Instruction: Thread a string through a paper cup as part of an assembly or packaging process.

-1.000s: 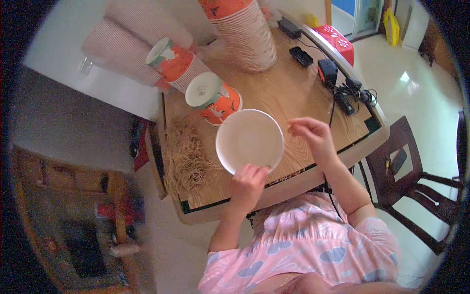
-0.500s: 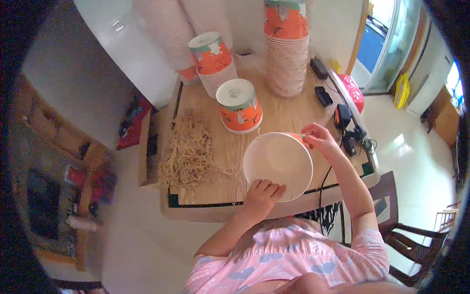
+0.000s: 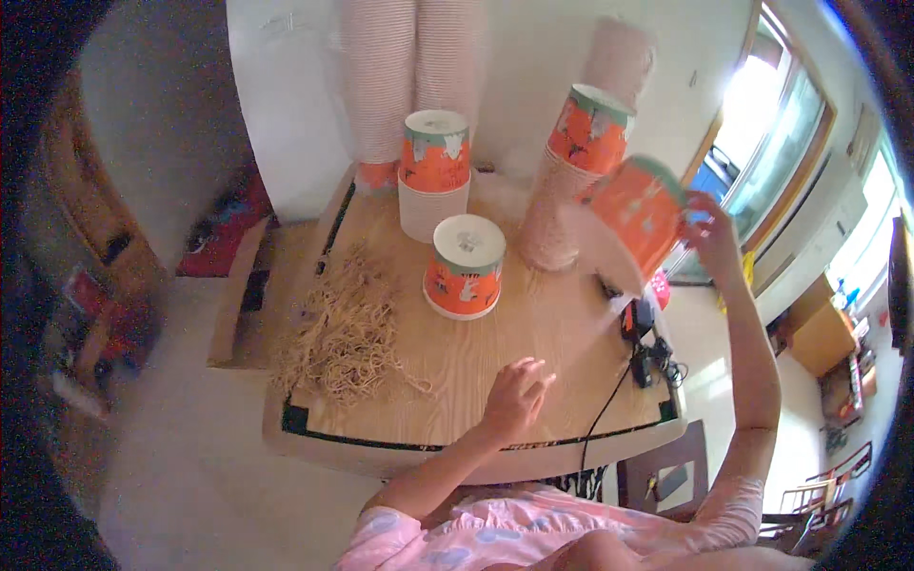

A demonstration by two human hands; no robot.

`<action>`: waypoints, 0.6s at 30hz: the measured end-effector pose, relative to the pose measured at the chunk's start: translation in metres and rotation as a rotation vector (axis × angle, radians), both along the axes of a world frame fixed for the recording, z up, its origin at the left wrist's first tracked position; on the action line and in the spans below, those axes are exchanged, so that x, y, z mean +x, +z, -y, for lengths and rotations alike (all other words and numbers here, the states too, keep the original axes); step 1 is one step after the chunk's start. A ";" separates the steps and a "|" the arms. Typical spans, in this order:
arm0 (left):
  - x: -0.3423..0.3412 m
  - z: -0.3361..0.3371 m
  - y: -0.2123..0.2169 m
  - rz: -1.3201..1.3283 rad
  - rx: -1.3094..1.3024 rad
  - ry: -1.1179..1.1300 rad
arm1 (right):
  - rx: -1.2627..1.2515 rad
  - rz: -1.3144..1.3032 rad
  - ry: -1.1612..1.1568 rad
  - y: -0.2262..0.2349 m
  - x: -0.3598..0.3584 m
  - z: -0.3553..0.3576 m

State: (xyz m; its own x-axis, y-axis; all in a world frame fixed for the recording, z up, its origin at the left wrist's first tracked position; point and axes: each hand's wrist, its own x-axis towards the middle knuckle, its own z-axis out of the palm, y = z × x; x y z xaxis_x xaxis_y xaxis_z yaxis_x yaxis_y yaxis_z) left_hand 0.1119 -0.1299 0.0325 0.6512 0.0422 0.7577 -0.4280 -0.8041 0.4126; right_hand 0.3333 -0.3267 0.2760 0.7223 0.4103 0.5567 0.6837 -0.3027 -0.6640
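My right hand [image 3: 706, 228] holds an orange, green-based paper bucket [image 3: 638, 219] by its base end. It is raised at the right, tilted with its white rim pointing down and left, and slightly blurred. Behind it leans a tall stack of nested buckets [image 3: 554, 214], partly hidden by the held one. My left hand [image 3: 515, 404] hovers over the table's near part, fingers loosely apart and nothing in them. A single orange bucket [image 3: 464, 283] stands upside down mid-table. Behind that is a shorter stack of upside-down buckets [image 3: 434, 205].
A tangled heap of tan twine [image 3: 347, 347] covers the table's left side. Black adapters and cables [image 3: 647, 352] lie along the right edge, one cord running toward the front. Tall wrapped bucket stacks [image 3: 379, 86] stand against the wall. A chair [image 3: 666, 471] is at front right.
My right hand has lifted the bucket from in front of me up and right to the tall stack, turning its opening downward. My left hand has let go of its rim. The view has shifted.
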 end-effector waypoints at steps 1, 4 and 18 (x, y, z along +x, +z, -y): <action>0.016 0.003 -0.012 -0.026 0.000 -0.001 | -0.096 0.223 -0.155 0.025 0.003 -0.005; 0.052 0.008 -0.054 -0.027 -0.003 0.008 | -0.158 0.625 -0.359 0.076 0.013 -0.030; 0.057 -0.007 -0.077 -0.201 -0.021 0.059 | -0.138 0.881 -0.504 0.160 0.056 -0.086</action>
State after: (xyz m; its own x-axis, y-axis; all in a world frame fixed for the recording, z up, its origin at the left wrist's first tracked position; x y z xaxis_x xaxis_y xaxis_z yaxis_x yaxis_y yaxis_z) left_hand 0.1691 -0.1225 -0.0445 0.7849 0.0989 0.6117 -0.2883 -0.8156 0.5017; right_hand 0.3895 -0.2411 0.4361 0.1854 0.2728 0.9440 0.6844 -0.7252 0.0752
